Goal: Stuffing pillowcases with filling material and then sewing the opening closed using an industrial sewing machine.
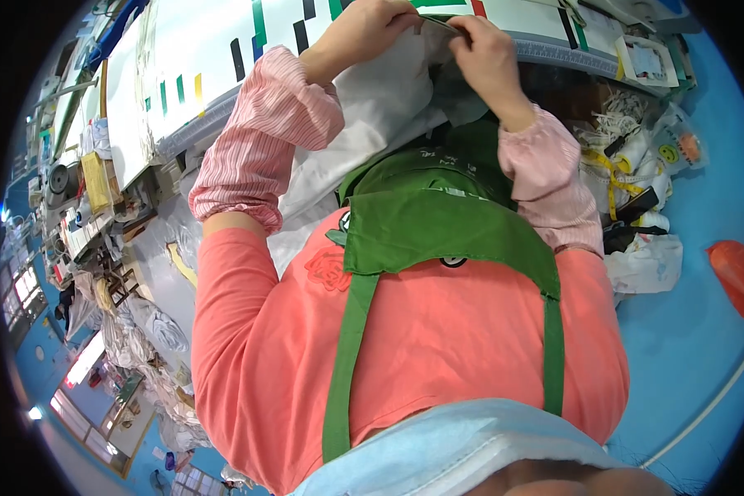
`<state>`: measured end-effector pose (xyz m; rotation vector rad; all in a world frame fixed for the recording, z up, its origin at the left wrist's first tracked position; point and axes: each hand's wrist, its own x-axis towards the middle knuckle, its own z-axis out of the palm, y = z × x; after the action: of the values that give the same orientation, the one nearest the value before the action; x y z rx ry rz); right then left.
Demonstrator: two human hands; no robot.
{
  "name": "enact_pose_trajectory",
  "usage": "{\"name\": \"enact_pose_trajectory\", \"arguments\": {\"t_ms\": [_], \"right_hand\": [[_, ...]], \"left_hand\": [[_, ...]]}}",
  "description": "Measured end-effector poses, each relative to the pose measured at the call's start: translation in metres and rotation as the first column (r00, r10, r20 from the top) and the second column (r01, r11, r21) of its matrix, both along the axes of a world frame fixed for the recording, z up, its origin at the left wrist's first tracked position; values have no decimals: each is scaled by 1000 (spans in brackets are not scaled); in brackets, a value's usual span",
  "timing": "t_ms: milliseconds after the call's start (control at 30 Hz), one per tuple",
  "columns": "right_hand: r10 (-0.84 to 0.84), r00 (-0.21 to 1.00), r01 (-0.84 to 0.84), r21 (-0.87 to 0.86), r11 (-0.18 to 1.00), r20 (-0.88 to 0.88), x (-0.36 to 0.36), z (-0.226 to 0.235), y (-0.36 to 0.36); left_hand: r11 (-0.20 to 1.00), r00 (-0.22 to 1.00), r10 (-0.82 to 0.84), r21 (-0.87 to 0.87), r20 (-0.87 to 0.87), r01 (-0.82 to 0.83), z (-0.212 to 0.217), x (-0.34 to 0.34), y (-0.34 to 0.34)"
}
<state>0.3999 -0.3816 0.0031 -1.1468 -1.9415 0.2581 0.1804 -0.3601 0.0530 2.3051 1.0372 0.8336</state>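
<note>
At the table's near edge, both my hands pinch a piece of fabric [441, 22], whose thin dark edge is stretched between them. My left hand [370, 31] has its fingers closed at the left end of that edge. Slightly lower and to the right, my right hand [484, 64] grips the other end between thumb and fingers. Pale white cloth [380, 103] hangs below the hands toward my lap; whether it is one piece with the held fabric I cannot tell. Pink striped sleeve covers [252, 149] are on my forearms, and a green apron [446, 227] covers my front.
The white table [202, 54] carries coloured tape marks and a long clear ruler [546, 54] along its near edge. A small white tray [646, 62] sits at its right end. Thread, a yellow tape measure [613, 178] and plastic bags crowd the right; bundled cloth [153, 326] lies left.
</note>
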Motion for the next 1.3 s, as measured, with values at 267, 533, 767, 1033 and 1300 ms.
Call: {"name": "enact_pose_trajectory", "arguments": {"t_ms": [267,533,767,1033,1300], "right_hand": [[163,913,-388,-673,629,-374,55,33,-39],[164,924,-374,-722,582,-346,63,26,-65],[211,899,-424,-646,634,-384,58,29,-72],[490,864,-496,-363,789,-115,53,50,-70],[437,895,-411,-546,730,-90,54,50,-72]], "left_hand": [[838,993,78,-546,87,-18,12,-5,-58],[990,987,-67,-117,146,85,-22,3,-88],[949,992,-48,304,-118,82,-27,6,-102],[976,992,-91,192,-82,105,-27,6,-100],[978,992,-93,180,-88,108,-27,6,-101]]}}
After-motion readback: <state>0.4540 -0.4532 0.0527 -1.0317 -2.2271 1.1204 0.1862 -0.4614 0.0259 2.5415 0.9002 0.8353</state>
